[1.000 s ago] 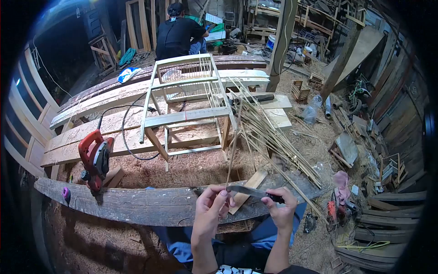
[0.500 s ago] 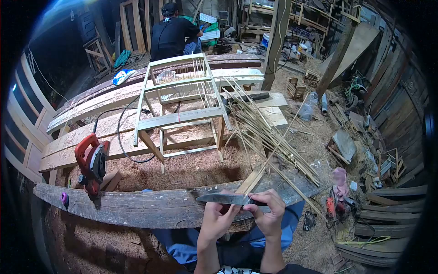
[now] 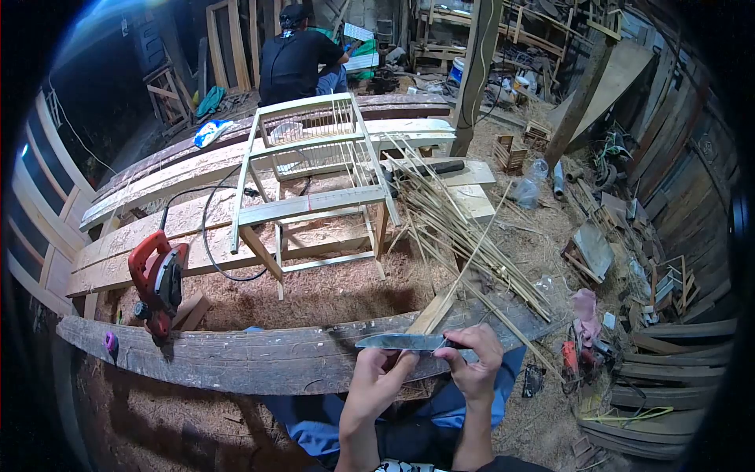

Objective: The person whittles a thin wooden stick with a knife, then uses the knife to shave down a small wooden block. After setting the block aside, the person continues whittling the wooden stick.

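Note:
My right hand (image 3: 475,360) is closed round the handle of a knife (image 3: 399,341), whose broad blade points left. Just below the blade, my left hand (image 3: 381,383) is closed, thumb and fingers pinched together. A long thin bamboo strip (image 3: 474,256) runs from between my hands up and away to the right; its near end is hidden by the blade and fingers. Both hands are over the near edge of a weathered plank (image 3: 259,358). A short wooden block (image 3: 430,315) lies on the plank just beyond the knife.
A pile of bamboo strips (image 3: 460,224) lies ahead, right of a wooden frame (image 3: 307,200) with thin slats. A red power planer (image 3: 160,287) stands at left, its cord trailing. A person (image 3: 297,63) in dark clothes sits beyond. Another red tool (image 3: 572,358) lies right. Shavings cover the floor.
The knife and both hands have shifted slightly right, my right hand more than my left. The blade shows brighter now. The surroundings look the same.

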The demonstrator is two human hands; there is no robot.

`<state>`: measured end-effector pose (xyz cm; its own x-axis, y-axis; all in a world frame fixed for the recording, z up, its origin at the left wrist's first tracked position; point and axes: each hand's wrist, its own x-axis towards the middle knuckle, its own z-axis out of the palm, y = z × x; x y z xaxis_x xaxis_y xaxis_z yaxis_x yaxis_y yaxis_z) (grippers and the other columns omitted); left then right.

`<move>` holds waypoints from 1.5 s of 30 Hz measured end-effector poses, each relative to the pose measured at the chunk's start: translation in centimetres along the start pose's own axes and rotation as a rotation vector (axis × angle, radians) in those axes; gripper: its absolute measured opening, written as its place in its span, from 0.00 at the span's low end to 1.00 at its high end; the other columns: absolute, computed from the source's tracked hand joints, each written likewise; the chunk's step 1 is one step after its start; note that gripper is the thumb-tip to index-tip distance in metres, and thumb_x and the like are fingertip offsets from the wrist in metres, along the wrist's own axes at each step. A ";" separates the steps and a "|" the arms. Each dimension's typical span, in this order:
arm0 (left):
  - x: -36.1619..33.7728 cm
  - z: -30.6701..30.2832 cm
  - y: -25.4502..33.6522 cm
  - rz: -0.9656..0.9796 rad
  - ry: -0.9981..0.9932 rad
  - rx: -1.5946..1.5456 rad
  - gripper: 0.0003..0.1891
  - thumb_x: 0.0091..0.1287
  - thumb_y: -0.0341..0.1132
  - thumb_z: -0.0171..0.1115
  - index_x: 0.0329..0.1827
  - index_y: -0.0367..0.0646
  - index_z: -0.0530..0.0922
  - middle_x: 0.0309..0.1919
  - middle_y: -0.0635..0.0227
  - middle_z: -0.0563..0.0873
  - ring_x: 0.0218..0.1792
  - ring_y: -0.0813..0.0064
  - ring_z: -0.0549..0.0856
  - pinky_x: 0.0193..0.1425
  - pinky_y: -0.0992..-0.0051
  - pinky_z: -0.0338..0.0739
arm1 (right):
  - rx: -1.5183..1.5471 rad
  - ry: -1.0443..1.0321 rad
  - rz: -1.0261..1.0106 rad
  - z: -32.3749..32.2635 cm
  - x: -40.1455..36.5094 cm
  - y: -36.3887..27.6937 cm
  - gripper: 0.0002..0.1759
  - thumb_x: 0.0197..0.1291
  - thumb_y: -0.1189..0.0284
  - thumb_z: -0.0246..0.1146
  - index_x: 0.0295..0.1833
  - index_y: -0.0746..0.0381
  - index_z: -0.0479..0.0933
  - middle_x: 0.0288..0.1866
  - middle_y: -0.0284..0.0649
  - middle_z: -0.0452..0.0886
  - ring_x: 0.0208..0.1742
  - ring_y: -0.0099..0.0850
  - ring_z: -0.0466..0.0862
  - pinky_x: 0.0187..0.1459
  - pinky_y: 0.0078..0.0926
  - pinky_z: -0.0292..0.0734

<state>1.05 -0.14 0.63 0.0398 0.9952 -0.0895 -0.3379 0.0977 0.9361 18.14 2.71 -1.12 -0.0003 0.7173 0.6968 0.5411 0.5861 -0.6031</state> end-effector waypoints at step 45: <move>-0.5 -2.5 1.7 0.056 0.104 0.437 0.06 0.71 0.29 0.65 0.44 0.33 0.83 0.26 0.72 0.84 0.28 0.89 0.78 0.32 0.83 0.72 | -0.138 0.124 0.125 -0.2 -0.2 0.6 0.13 0.52 0.77 0.73 0.45 0.63 0.83 0.40 0.42 0.86 0.41 0.38 0.84 0.44 0.34 0.78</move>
<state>-1.85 -0.43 1.38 -0.0692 0.9965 -0.0471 0.0926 0.0534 0.9943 18.62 2.80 -1.53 0.1734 0.7243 0.6674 0.6407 0.4317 -0.6350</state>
